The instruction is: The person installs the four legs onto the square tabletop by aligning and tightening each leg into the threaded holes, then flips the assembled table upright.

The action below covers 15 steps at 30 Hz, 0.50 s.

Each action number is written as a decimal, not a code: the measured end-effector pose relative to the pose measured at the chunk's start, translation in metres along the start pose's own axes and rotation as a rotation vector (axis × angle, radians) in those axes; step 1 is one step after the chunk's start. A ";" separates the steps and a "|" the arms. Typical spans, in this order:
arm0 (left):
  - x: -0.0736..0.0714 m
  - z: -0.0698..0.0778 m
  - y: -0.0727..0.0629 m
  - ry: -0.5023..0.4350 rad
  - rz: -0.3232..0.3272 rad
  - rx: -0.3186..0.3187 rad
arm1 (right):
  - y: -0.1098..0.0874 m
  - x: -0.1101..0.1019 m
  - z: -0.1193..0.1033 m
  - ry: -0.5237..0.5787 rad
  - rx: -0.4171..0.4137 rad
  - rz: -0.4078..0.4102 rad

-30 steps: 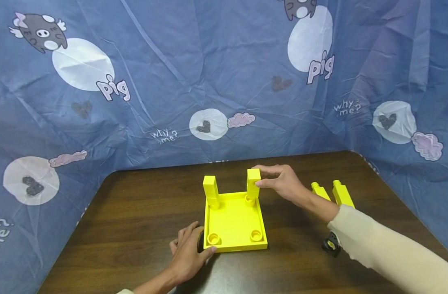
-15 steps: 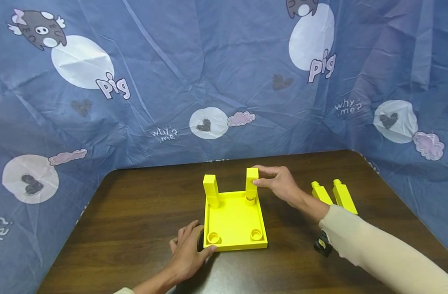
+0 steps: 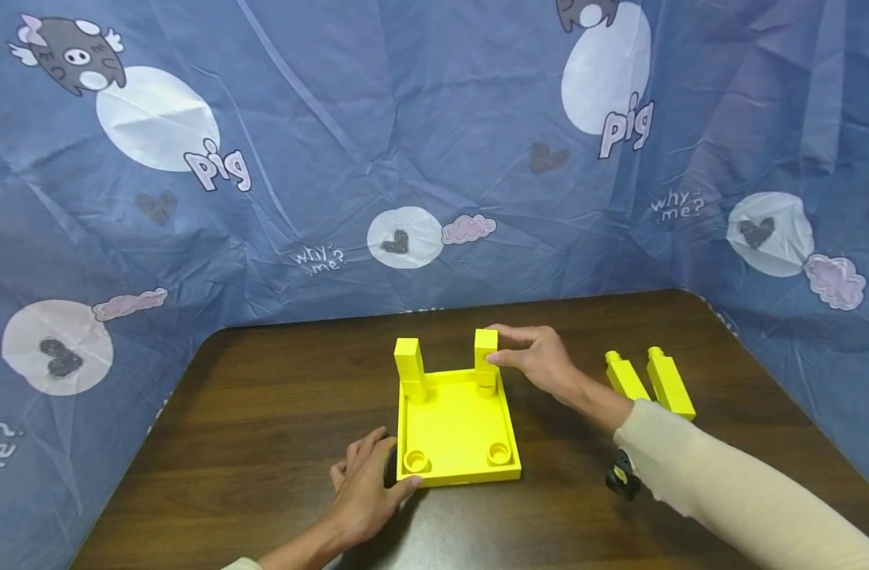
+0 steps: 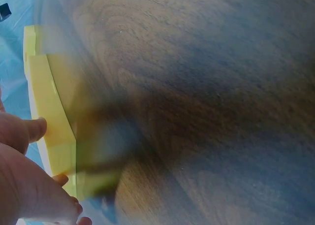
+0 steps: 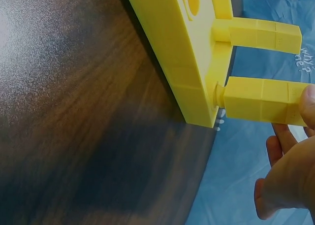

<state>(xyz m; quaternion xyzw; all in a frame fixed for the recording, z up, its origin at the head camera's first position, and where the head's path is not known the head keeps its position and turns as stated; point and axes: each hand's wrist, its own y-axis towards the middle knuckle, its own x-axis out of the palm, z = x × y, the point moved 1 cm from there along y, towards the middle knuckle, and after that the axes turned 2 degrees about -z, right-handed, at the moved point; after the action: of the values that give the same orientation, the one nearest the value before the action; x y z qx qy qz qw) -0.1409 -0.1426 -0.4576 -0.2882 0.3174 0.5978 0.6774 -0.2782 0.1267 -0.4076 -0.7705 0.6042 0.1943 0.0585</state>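
A square yellow tabletop (image 3: 452, 435) with a raised rim lies on the wooden table, underside up. At its near-left corner my left hand (image 3: 366, 495) grips it, thumb on the front edge and fingers along the left side. My right hand (image 3: 544, 360) pinches the upper part of a yellow square leg (image 3: 486, 343) over the far-right socket. In the right wrist view a narrow neck shows where this leg (image 5: 261, 99) meets the socket. Another leg (image 3: 409, 366) stands upright in the far-left corner. Both near corners have bare round sockets, left socket (image 3: 416, 461) and right socket (image 3: 500, 454).
Two loose yellow legs (image 3: 671, 388) with knobbed ends lie on the wooden table (image 3: 278, 412) at the right, partly behind the right forearm. A blue printed cloth (image 3: 434, 158) hangs behind the table. A black device (image 3: 623, 475) sits beneath the right sleeve.
My right hand and its leg have shifted slightly left, and the leg now covers the far-right socket, which showed beneath it earlier. My left hand has stayed at the corner.
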 end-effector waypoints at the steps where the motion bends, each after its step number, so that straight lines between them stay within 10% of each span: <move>1: 0.000 0.000 0.000 0.000 -0.001 -0.002 | 0.000 0.000 0.000 -0.001 0.001 0.008; 15: 0.000 0.001 0.001 0.021 -0.006 -0.017 | -0.004 0.011 -0.001 -0.245 -0.111 0.188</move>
<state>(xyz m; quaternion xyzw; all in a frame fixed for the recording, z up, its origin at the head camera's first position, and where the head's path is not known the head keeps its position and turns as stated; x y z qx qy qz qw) -0.1413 -0.1418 -0.4571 -0.3009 0.3186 0.5954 0.6734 -0.2722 0.1175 -0.4114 -0.6831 0.6505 0.3243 0.0707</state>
